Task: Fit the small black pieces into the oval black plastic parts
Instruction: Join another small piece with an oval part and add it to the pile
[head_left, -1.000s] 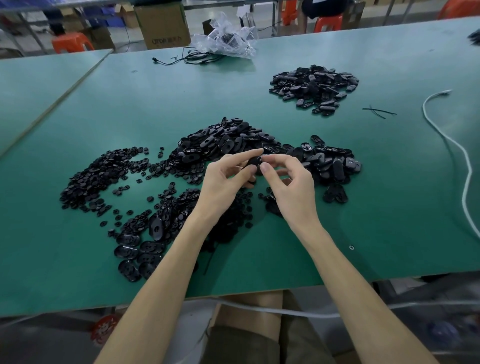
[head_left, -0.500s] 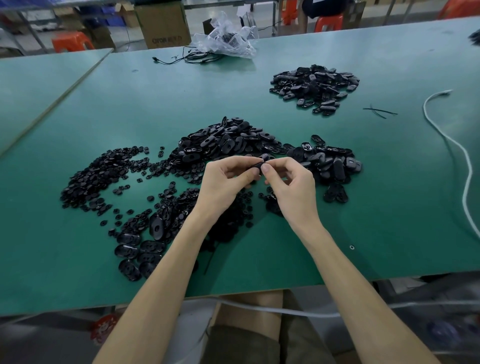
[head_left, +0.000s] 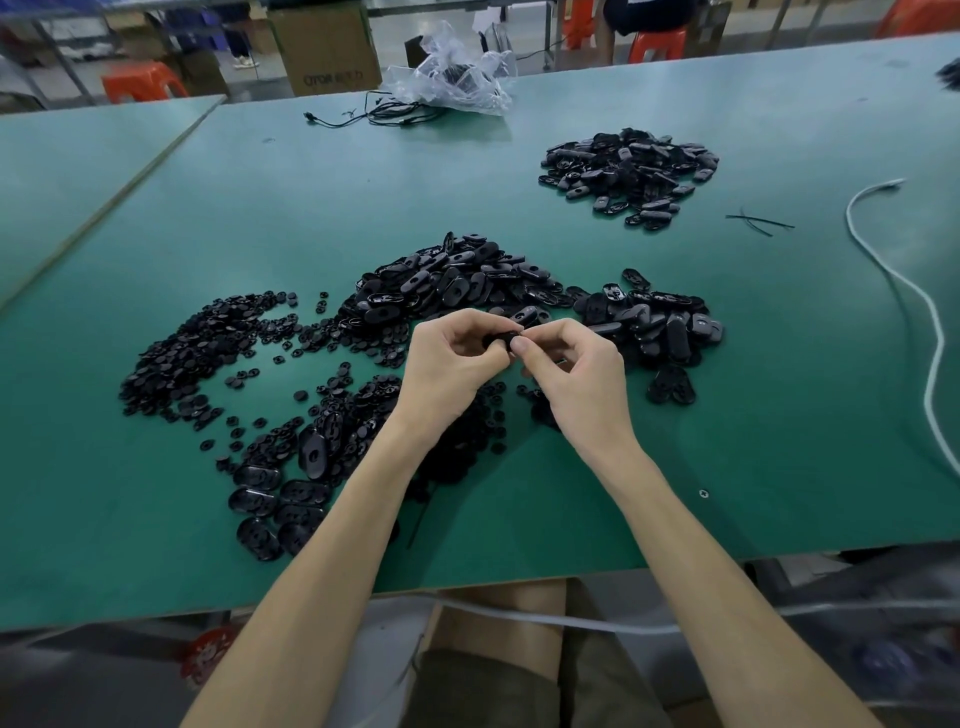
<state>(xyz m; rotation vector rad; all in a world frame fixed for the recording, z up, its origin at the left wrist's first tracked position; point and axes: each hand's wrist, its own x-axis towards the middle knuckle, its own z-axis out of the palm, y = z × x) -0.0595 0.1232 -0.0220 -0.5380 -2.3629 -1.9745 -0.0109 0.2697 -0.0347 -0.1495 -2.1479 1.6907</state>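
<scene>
**While both hands pinch, one black part sits between them**

Where the two hands meet above the green worktop, the left hand and the right hand both have their fingers curled in. Together they pinch one oval black part at the fingertips. Only a bit of it shows, so I cannot tell if a small piece is in it.

Just behind the hands lies a big heap of oval parts, and a second heap lies to the right of it. To the left is a wide spread of small black pieces. Beside the left arm, some flat ovals lie near the front edge. Far back on the right sits a far heap of ovals.

A white cable curls down the right side. At the back are a clear plastic bag and a thin black wire.
</scene>
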